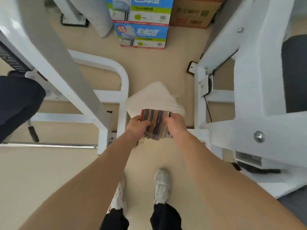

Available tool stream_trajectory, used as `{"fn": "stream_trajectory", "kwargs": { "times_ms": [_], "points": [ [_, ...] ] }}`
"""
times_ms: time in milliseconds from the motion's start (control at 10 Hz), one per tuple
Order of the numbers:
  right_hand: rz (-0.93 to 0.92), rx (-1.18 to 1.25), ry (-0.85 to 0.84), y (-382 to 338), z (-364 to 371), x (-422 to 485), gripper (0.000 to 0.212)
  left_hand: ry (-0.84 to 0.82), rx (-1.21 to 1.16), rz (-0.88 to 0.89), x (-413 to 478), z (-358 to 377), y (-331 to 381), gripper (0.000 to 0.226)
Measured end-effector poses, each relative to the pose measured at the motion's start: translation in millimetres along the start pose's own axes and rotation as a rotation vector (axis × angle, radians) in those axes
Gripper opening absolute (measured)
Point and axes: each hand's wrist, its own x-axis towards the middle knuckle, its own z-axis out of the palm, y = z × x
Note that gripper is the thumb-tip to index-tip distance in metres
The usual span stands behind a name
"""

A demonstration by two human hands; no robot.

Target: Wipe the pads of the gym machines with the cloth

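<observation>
A folded cloth (155, 121) with many coloured stripes sits between both my hands, in front of me at waist height. My left hand (137, 128) grips its left side and my right hand (176, 126) grips its right side. Just beyond the cloth is a cream, rounded pad (154, 97), partly hidden by the cloth; I cannot tell whether the cloth touches it. A dark grey pad (294, 75) of the white machine shows at the right edge. Another dark pad (18, 103) shows at the left edge.
White machine frames stand on both sides: a slanted beam (66, 67) on the left and a thick frame (232, 52) on the right. Stacked blue cartons (142, 33) and a brown box (194, 14) stand ahead on the beige floor. My white shoes (162, 185) are below.
</observation>
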Motion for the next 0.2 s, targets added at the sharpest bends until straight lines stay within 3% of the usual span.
{"fn": "stream_trajectory", "kwargs": {
  "times_ms": [100, 200],
  "points": [
    [0.013, -0.054, -0.012, 13, 20, 47, 0.026, 0.016, 0.028, 0.024, 56, 0, -5, 0.035],
    [0.011, -0.021, 0.03, 20, 39, 78, 0.024, 0.028, 0.073, 0.034, 86, 1, 0, 0.042]
  ]
}}
